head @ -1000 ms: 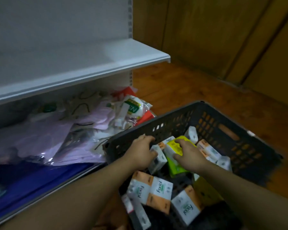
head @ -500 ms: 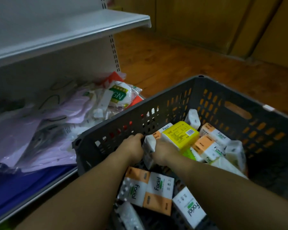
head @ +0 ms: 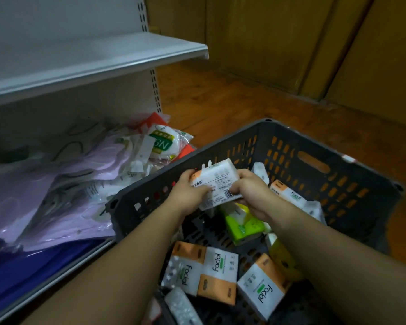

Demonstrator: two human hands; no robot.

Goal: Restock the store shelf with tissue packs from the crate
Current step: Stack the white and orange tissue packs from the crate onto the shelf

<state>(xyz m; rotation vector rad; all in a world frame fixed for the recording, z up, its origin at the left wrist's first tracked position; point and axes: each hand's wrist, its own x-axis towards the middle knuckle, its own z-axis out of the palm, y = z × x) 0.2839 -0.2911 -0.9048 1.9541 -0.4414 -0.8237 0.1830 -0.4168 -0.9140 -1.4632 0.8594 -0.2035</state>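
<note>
My left hand (head: 189,193) and right hand (head: 250,192) grip the tissue pack (head: 217,184) by its ends above the crate (head: 314,146); it looks light, soft and slick-wrapped, so I'd hold firmly.

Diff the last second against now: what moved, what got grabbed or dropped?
The left hand and right hand took hold of a white pack and lifted it from among the others to about rim height of the crate. The right hand let go of the green pack, which now lies below. Crate, Facial packs and shelf stayed put.
</note>
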